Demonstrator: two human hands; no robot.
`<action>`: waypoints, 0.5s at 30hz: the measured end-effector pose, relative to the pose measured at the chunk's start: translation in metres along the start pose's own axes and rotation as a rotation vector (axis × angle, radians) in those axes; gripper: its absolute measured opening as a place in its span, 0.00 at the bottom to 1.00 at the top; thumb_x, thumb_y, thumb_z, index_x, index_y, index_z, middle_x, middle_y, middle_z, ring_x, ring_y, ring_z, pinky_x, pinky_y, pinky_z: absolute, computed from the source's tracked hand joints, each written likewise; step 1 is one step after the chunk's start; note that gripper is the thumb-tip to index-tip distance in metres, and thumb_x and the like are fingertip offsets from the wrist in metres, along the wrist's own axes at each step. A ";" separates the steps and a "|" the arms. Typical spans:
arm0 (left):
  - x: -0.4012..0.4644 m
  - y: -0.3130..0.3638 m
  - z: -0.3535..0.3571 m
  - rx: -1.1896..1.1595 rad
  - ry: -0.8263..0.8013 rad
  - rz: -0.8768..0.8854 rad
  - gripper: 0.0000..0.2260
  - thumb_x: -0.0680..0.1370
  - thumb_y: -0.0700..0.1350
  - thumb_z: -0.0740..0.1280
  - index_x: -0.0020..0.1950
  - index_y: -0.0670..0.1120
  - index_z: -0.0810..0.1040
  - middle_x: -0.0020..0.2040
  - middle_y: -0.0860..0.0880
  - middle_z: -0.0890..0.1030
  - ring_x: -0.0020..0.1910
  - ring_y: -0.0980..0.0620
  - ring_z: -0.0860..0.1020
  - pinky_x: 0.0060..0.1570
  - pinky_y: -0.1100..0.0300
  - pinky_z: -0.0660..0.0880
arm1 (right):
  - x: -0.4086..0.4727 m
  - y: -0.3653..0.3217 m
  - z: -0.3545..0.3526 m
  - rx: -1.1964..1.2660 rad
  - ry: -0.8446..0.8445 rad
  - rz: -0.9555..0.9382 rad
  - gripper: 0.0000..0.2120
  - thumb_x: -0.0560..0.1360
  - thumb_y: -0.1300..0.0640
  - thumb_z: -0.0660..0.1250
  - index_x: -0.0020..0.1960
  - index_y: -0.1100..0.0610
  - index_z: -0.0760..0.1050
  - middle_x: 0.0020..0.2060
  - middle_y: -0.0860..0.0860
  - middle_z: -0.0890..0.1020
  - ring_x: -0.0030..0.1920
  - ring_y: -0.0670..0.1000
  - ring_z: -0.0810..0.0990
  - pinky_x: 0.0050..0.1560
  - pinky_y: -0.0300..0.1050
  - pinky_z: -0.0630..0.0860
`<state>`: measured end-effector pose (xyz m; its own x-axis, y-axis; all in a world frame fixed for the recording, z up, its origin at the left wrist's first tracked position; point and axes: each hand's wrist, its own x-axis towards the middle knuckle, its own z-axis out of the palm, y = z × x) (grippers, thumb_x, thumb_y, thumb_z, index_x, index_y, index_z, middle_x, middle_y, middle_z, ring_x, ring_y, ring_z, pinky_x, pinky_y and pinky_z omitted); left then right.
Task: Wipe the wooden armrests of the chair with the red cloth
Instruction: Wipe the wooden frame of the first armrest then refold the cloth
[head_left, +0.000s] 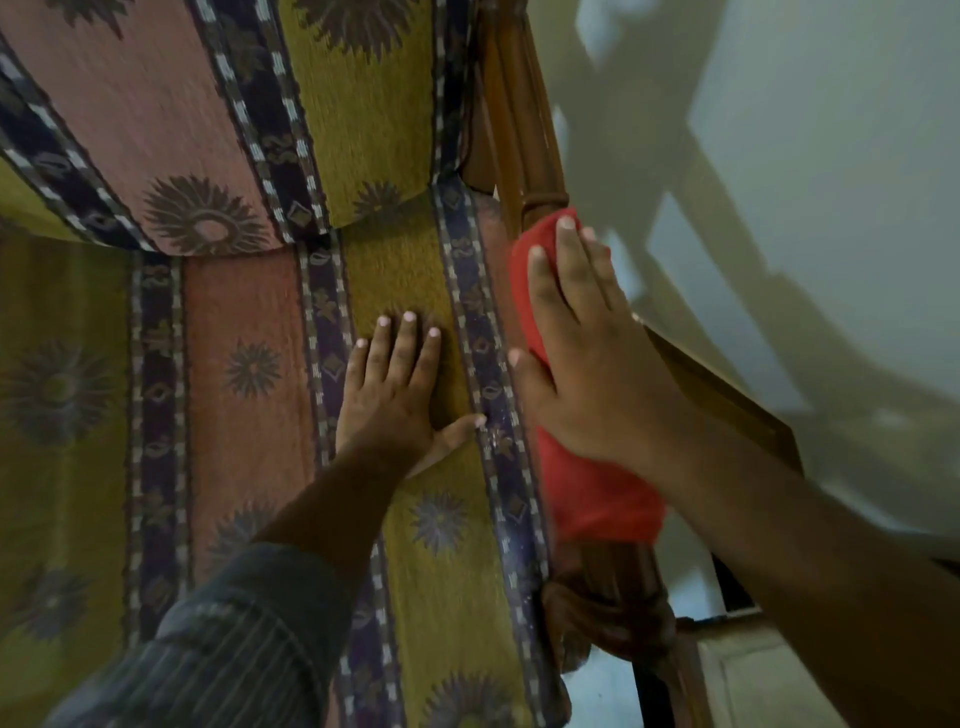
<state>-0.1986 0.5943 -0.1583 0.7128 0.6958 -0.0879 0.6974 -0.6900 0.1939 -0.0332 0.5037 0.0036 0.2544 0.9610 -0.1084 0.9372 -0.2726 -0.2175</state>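
Note:
The red cloth (597, 493) lies draped along the chair's right wooden armrest (618, 577). My right hand (582, 353) presses flat on top of the cloth, fingers stretched toward the chair back. The armrest's brown wood shows past the fingertips (540, 197) and below the cloth near the front end. My left hand (395, 389) rests flat on the patterned seat cushion (249, 415), fingers spread, holding nothing, just left of the armrest.
The chair's back cushion (218, 114) with striped floral fabric rises at the top. A pale wall or floor (805, 182) with shadows lies to the right of the armrest. A wooden frame part (727, 395) runs under my right forearm.

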 end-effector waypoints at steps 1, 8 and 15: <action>0.000 0.000 0.001 0.003 -0.004 0.001 0.50 0.71 0.80 0.45 0.82 0.48 0.47 0.82 0.43 0.47 0.81 0.41 0.43 0.78 0.40 0.47 | 0.008 0.000 0.000 0.000 0.001 0.007 0.36 0.81 0.46 0.55 0.80 0.59 0.41 0.81 0.59 0.40 0.80 0.60 0.37 0.78 0.59 0.49; -0.010 -0.024 -0.006 0.122 -0.088 0.171 0.50 0.69 0.81 0.43 0.81 0.50 0.42 0.83 0.45 0.44 0.81 0.43 0.41 0.78 0.42 0.44 | -0.027 0.000 0.004 0.109 0.005 0.016 0.37 0.81 0.46 0.57 0.81 0.57 0.39 0.81 0.56 0.38 0.80 0.57 0.35 0.78 0.57 0.47; -0.045 -0.043 -0.011 0.089 -0.100 0.207 0.49 0.70 0.79 0.43 0.81 0.48 0.48 0.82 0.44 0.50 0.81 0.42 0.46 0.78 0.40 0.49 | -0.111 -0.009 0.021 0.133 0.009 0.000 0.34 0.82 0.47 0.55 0.81 0.59 0.44 0.81 0.56 0.41 0.80 0.56 0.37 0.79 0.54 0.44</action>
<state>-0.2613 0.5949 -0.1524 0.8420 0.5175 -0.1525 0.5362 -0.8338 0.1311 -0.0749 0.3983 -0.0025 0.2569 0.9613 -0.0999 0.8976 -0.2756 -0.3439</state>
